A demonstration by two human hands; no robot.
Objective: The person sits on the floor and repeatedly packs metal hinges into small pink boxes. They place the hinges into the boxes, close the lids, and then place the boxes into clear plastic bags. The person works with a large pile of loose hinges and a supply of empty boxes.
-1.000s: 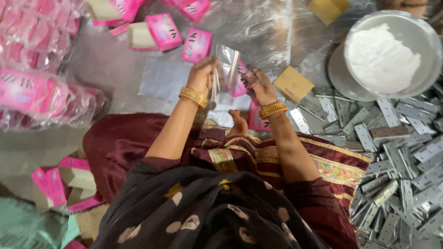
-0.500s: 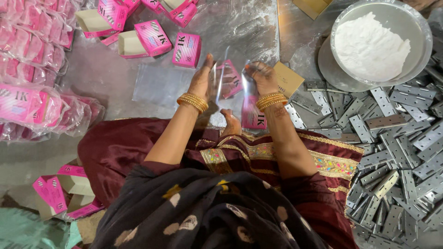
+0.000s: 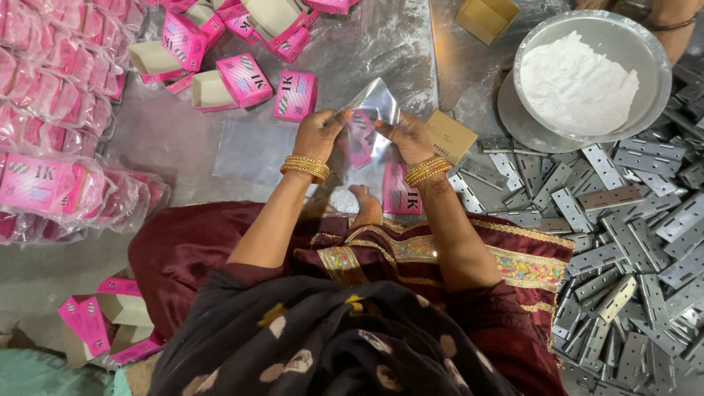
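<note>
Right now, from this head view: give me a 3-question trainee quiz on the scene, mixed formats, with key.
1. True or false: both hands, left hand and right hand, hold the clear plastic bag.
2. What fills the metal bowl? A) white powder B) hinges C) pink boxes
3. Fill in: the pile of metal hinges lies on the person's ___ side.

Key: 1 true; 2 A, white powder; 3 right.
</note>
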